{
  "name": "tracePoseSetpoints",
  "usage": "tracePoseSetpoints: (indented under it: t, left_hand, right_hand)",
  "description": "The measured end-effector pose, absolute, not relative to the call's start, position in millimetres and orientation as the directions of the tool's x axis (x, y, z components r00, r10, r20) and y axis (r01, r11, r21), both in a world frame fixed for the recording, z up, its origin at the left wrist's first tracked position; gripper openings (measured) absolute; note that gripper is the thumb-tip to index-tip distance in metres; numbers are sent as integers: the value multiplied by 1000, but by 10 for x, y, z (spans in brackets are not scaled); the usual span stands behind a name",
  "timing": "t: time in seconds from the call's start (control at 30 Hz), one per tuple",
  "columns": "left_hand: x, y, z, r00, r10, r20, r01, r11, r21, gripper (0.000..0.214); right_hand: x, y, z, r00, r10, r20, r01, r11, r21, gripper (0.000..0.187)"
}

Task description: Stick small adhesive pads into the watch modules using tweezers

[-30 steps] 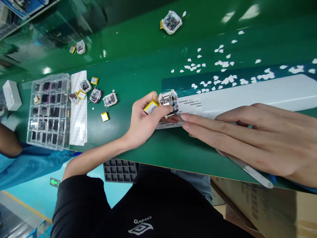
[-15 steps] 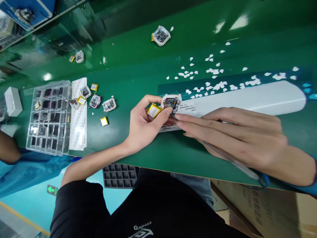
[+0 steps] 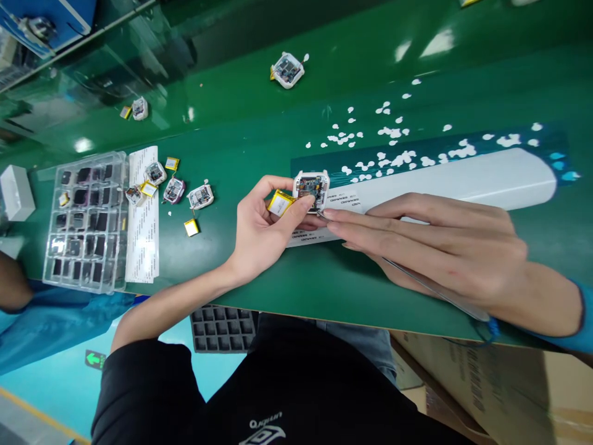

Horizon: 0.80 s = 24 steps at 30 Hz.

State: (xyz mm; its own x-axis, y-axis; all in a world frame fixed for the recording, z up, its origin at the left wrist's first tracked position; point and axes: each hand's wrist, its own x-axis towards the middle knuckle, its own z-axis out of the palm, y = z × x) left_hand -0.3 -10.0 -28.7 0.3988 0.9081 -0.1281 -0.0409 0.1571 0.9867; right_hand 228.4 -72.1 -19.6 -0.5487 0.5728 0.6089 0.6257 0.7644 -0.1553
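My left hand is closed on a white square watch case, its open side up and a circuit board showing inside. The thumb presses on the board's lower edge. A yellow-and-silver battery sticks out of the case's left side, against my fingers. My right hand is closed around slim metal tweezers. Their tip reaches the lower right corner of the case. The fingers partly hide the tweezers, and I cannot tell what the tip grips.
A long white backing sheet lies behind my right hand, with many small white stickers beyond it. Further cases with batteries sit at left, one case at the back. A clear compartment box and a printed sheet lie left, near another person's arm.
The case in my left hand now faces the camera more squarely. Both hands appear slightly further left, as does the whole scene. The tweezers' tip stays at the case's lower edge.
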Motion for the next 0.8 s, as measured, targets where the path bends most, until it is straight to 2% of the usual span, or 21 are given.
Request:
tracePoseSetpoints:
  t: [0.13, 0.33, 0.47, 0.63, 0.73, 0.8]
  left_hand:
    - [-4, -98, -305, 388, 911, -136, -47, 167, 985, 48]
    - [-16, -77, -319, 416, 897, -149, -58, 189, 980, 41]
    - [-31, -52, -292, 441, 880, -176, -43, 217, 975, 35]
    - [-25, -84, -267, 445, 880, -165, -54, 210, 976, 39]
    - [-34, -9, -260, 427, 897, -110, 4, 120, 993, 39]
    - [-83, 196, -243, 371, 928, 29, 100, -71, 992, 34]
  right_hand:
    - [2271, -696, -225, -535, 552, 639, 611, 775, -158, 76]
    - [2334, -739, -152, -504, 634, 587, 644, 729, -234, 83]
    - [2395, -737, -123, -500, 628, 596, 675, 714, -185, 85]
    - [2372, -689, -133, -521, 565, 640, 660, 742, -118, 86]
    - [2330, -654, -129, -508, 507, 696, 653, 754, -73, 84]
    - [2317, -627, -131, -505, 467, 726, 641, 766, -47, 79]
